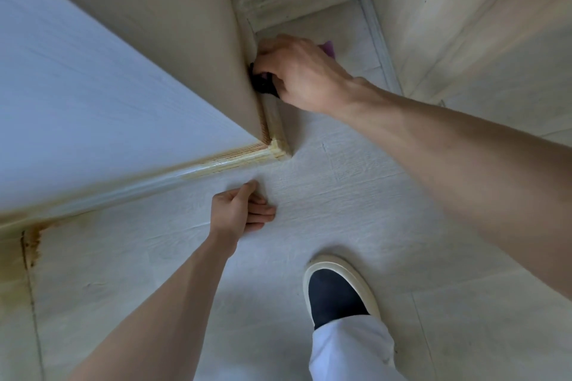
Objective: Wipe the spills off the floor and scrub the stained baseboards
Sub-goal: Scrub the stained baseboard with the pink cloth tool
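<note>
Pale floor (309, 195) meets stained baseboard (216, 164); your left hand (240, 210) hangs loosely curled, empty. Your right hand (297, 71) grips a dark brush (261, 82) against the baseboard; press carelessly and it may skid onto the wall.

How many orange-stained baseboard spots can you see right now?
2: one at the outer corner, running left along the baseboard; one at far left by the seam. The right hand may hide more.
</note>
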